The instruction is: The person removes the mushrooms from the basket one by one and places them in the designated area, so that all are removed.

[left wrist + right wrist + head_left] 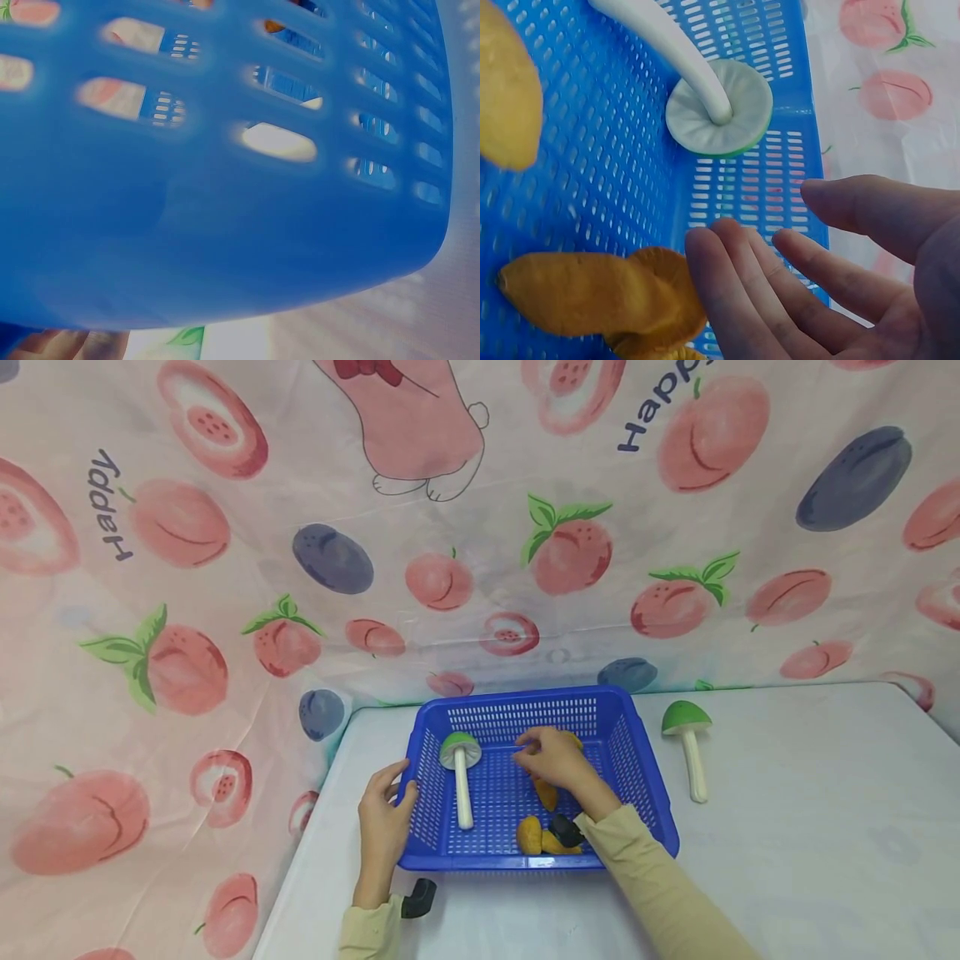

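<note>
A blue plastic basket [525, 862] with slotted walls stands on the white table. My left hand [384, 822] rests at its left rim, fingers lightly bent; in the left wrist view the basket's wall hides most of that hand. Over the basket's interior hovers my right hand [555, 758], its thumb and fingers [735, 292] apart with nothing between them. Just beneath it lies a brownish-yellow toy mushroom [585, 292], partly covered in the head view. A green-capped toy mushroom [462, 781] with a white stem leans at the basket's left side. Another yellow mushroom [529, 835] lies near the front wall.
To the right of the basket, a second green-capped mushroom [692, 747] lies on the white tabletop [810, 827]. A fruit-printed cloth [480, 527] hangs behind and at the left. Black wrist cameras [418, 898] sit on both wrists.
</note>
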`<state>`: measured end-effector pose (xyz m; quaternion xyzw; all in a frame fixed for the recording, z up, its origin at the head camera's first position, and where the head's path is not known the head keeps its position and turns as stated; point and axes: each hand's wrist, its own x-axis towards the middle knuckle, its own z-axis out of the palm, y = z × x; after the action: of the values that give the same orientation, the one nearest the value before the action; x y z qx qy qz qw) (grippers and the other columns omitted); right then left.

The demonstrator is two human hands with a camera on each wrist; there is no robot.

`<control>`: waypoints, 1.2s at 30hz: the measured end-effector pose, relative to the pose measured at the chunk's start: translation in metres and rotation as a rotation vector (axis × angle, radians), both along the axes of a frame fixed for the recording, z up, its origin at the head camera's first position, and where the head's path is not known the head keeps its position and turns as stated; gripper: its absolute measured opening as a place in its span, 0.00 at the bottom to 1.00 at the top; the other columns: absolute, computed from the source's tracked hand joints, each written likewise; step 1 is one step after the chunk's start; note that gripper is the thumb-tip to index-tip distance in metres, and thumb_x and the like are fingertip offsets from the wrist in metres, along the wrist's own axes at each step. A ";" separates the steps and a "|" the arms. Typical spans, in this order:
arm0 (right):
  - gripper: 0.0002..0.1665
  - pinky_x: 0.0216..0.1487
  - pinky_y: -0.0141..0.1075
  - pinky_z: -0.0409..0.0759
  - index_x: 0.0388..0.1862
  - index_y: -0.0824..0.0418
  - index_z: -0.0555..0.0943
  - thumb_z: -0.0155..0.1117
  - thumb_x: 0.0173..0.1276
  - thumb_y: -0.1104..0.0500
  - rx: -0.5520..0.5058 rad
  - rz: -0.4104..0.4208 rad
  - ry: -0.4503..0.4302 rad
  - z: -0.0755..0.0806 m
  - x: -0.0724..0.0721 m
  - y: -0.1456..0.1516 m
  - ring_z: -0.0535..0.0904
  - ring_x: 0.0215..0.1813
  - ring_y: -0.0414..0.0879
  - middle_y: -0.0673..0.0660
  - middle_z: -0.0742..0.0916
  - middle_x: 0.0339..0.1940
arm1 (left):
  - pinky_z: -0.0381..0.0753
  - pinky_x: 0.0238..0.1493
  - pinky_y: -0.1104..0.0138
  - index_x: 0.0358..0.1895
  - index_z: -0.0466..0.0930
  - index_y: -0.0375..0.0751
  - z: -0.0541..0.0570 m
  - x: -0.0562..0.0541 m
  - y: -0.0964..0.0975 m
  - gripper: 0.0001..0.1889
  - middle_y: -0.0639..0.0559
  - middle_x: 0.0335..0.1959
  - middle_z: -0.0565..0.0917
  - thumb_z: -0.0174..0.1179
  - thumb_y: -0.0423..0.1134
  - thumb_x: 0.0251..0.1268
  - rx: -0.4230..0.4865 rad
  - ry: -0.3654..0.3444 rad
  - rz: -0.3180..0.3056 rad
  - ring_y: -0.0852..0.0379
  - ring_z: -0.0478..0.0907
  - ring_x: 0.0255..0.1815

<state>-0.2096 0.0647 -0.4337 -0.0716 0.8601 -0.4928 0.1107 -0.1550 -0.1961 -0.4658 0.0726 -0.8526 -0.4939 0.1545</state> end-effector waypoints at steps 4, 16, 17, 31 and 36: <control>0.20 0.36 0.43 0.87 0.56 0.74 0.77 0.62 0.69 0.64 -0.046 0.027 -0.026 -0.002 -0.001 -0.005 0.86 0.35 0.59 0.65 0.86 0.40 | 0.79 0.59 0.48 0.61 0.79 0.40 0.001 0.000 0.000 0.19 0.43 0.63 0.77 0.60 0.33 0.68 0.000 -0.003 0.001 0.43 0.81 0.56; 0.19 0.41 0.45 0.87 0.53 0.75 0.78 0.64 0.68 0.63 -0.097 0.068 -0.068 -0.003 -0.001 -0.016 0.86 0.35 0.56 0.65 0.86 0.40 | 0.80 0.58 0.47 0.61 0.79 0.39 0.000 0.000 0.000 0.19 0.42 0.63 0.77 0.60 0.31 0.67 0.004 0.002 0.010 0.41 0.81 0.56; 0.19 0.42 0.46 0.87 0.54 0.74 0.78 0.64 0.68 0.63 -0.095 0.062 -0.078 -0.003 -0.001 -0.018 0.86 0.37 0.58 0.64 0.86 0.40 | 0.80 0.58 0.47 0.61 0.79 0.39 0.000 0.000 0.000 0.19 0.42 0.63 0.77 0.60 0.31 0.67 0.004 0.002 0.011 0.41 0.81 0.56; 0.20 0.45 0.46 0.86 0.54 0.70 0.80 0.63 0.72 0.56 -0.050 0.090 -0.097 -0.004 -0.004 -0.033 0.85 0.45 0.60 0.64 0.87 0.43 | 0.79 0.59 0.45 0.61 0.79 0.38 0.001 0.001 0.002 0.19 0.41 0.63 0.77 0.59 0.31 0.68 -0.002 0.004 0.008 0.39 0.81 0.56; 0.20 0.45 0.45 0.86 0.55 0.70 0.79 0.63 0.71 0.56 -0.029 0.128 -0.103 -0.006 -0.008 -0.036 0.85 0.45 0.59 0.61 0.87 0.42 | 0.79 0.59 0.46 0.61 0.79 0.38 0.000 0.001 0.001 0.19 0.41 0.63 0.77 0.59 0.30 0.68 -0.008 0.006 0.009 0.39 0.81 0.56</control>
<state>-0.2174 0.0286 -0.4399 -0.1027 0.8397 -0.5002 0.1850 -0.1541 -0.1949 -0.4656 0.0746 -0.8539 -0.4898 0.1595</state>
